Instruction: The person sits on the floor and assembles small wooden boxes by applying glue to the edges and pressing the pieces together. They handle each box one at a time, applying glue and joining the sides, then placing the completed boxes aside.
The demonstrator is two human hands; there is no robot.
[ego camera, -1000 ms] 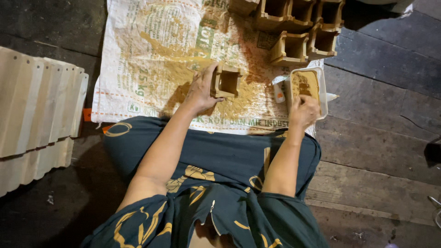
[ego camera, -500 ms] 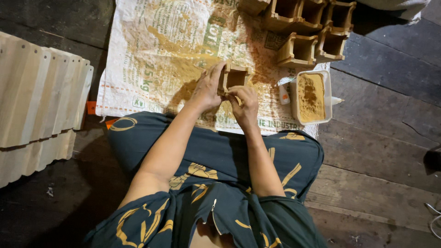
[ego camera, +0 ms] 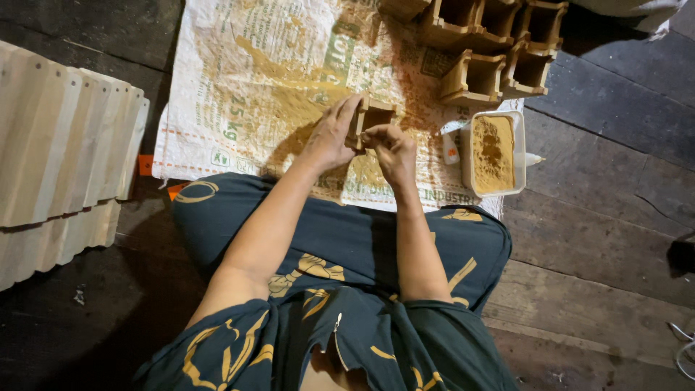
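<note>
My left hand [ego camera: 331,134] grips a small open wooden box [ego camera: 375,118] by its left side, just above a printed woven sack [ego camera: 260,87] spread on the floor. My right hand [ego camera: 392,148] is at the box's near edge, fingertips pinched against the wood. Brown sawdust-like powder is smeared over the sack under the box. A white rectangular tub [ego camera: 494,153] holding the same brown powder sits to the right of my right hand.
Several finished small wooden boxes [ego camera: 499,51] are clustered at the sack's far right corner. A stack of pale flat wooden slats [ego camera: 61,159] lies at the left. A white glue bottle [ego camera: 451,148] rests beside the tub. Dark floor planks surround the sack.
My right hand left the powder tub and came over to the box held in my left hand. The left hand kept hold of the box and tilted it slightly.
</note>
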